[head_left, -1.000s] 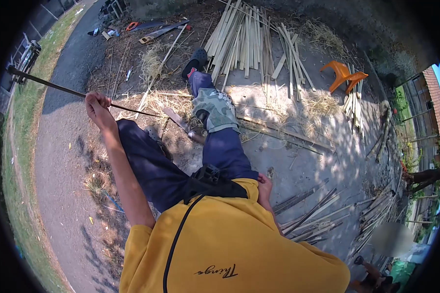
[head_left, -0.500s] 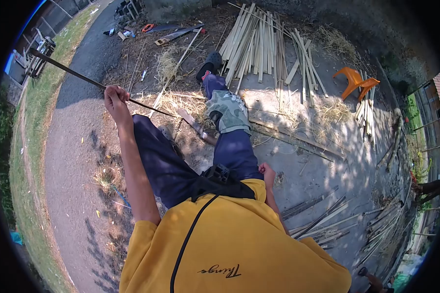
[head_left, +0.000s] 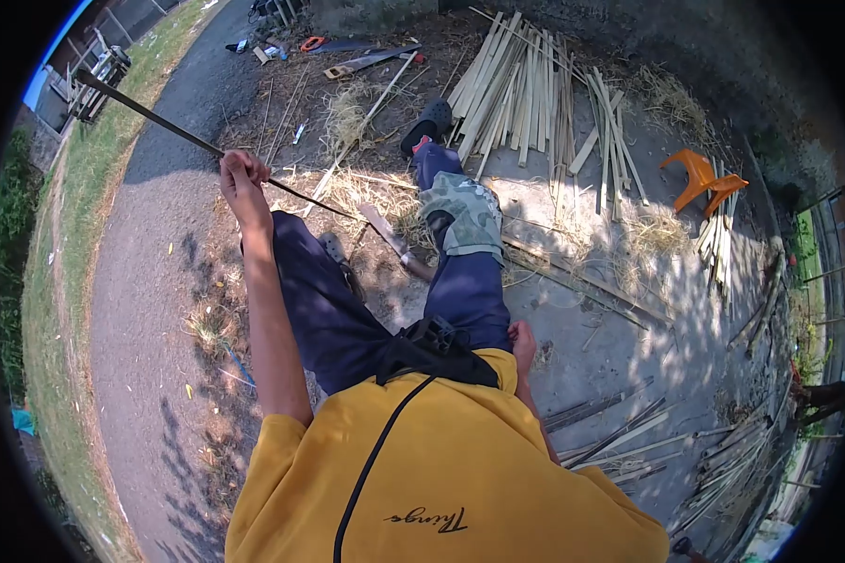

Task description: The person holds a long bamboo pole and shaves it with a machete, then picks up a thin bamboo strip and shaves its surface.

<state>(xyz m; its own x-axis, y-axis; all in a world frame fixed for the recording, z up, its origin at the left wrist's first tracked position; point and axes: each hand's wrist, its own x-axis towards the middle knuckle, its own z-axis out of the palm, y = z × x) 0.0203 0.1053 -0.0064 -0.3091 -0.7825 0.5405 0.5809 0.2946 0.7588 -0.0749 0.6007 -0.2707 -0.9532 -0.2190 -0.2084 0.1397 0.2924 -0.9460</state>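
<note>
My left hand [head_left: 245, 178] is closed around a long thin dark strip [head_left: 174, 129]. One end of the strip points up and left over the grass; the other slants down past my thigh toward the ground between my legs. My right hand [head_left: 522, 345] rests curled beside my right thigh, and what its fingers hold, if anything, is hidden. A camouflage cloth [head_left: 465, 216] covers my right knee. On the ground between my legs lies a pale piece of wood [head_left: 385, 232], close to the strip's lower end.
Many pale wooden strips [head_left: 521, 89] are piled ahead. An orange plastic chair [head_left: 699, 180] lies at the right, near more strips. Saws [head_left: 371, 61] lie ahead on the dirt. Darker strips [head_left: 620, 422] lie behind my right arm. A paved path [head_left: 141, 310] runs along the left.
The whole view has shifted slightly to the right and down. My left hand keeps its hold on the dark strip, and my right hand stays by the thigh.
</note>
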